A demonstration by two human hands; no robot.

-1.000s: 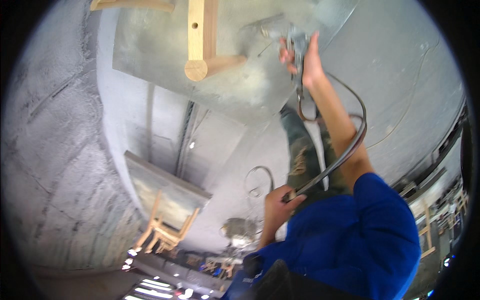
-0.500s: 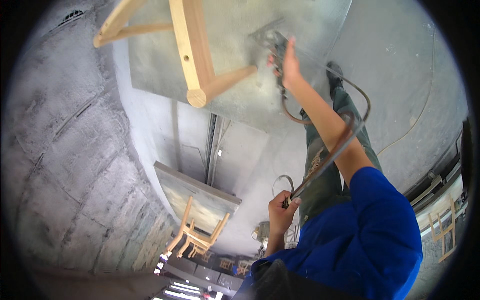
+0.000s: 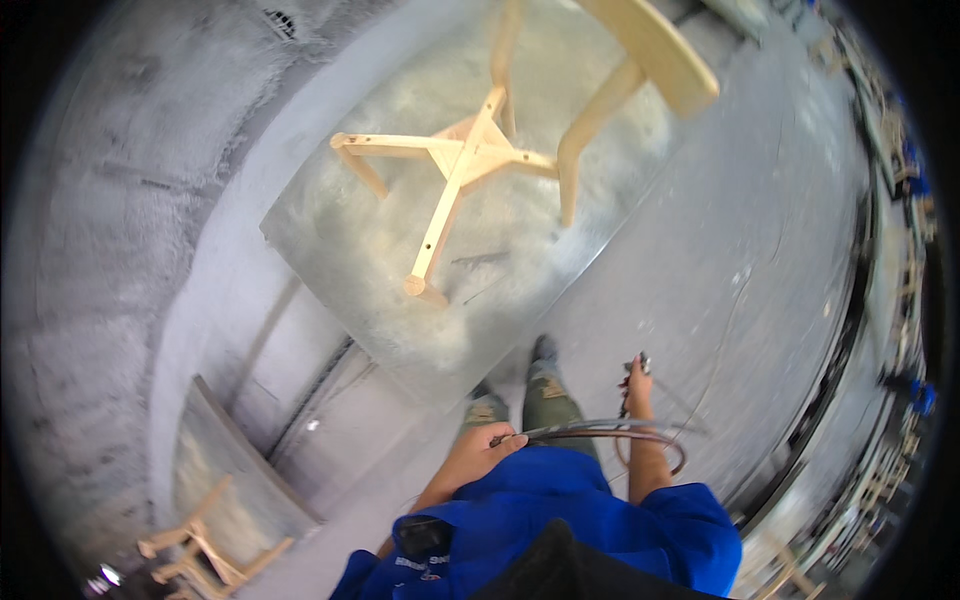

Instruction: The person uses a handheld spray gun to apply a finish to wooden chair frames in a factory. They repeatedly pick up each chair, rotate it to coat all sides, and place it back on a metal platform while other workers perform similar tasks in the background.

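My right hand (image 3: 639, 388) is out at my right side, away from the chair, closed around a spray gun (image 3: 643, 360). Closed too, in front of my waist, my left hand (image 3: 482, 452) grips the hose (image 3: 570, 431), which loops in grey and reddish-brown lengths across toward my right arm. Ahead of me a bare, pale wooden chair frame (image 3: 440, 215) stands on a grey metal-topped table (image 3: 370, 310). Its crossed seat rails and curved backrest (image 3: 665, 60) show; no seat panel is on it. Neither hand touches the chair.
At lower left, another wooden chair frame (image 3: 205, 545) is on a second table (image 3: 225, 450). A stained, rough wall (image 3: 110, 230) runs along the left. Down the right edge are a dark channel, several more chair frames and a person in blue (image 3: 922, 397). A thin line trails across the floor.
My right hand with the spray gun has drawn back from beside the chair to my right side. The view has swung, so the whole chair shows. My left hand still holds the hose.
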